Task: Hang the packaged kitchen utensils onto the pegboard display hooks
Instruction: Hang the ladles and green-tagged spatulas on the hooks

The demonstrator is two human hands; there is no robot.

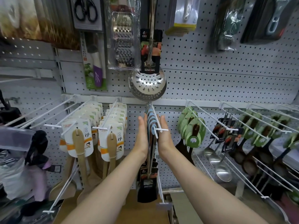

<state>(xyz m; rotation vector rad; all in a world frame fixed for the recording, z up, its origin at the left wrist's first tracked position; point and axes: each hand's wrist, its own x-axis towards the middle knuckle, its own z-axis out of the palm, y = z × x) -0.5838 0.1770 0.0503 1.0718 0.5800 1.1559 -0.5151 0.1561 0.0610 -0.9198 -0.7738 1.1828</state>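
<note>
I read "HONGJIAYU" in white letters on the black card (pixel 151 52) of the slotted skimmer (pixel 147 84) hanging at center. The same word shows upside down on the black card (pixel 148 185) low on the middle hook. Chinese characters on the wooden-spoon cards (pixel 80 138) I cannot make out.

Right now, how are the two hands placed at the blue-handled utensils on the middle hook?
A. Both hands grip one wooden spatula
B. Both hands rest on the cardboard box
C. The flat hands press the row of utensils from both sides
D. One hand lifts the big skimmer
C: the left hand and right hand have straight fingers and flank the blue-handled utensils hanging on the middle hook.
</note>
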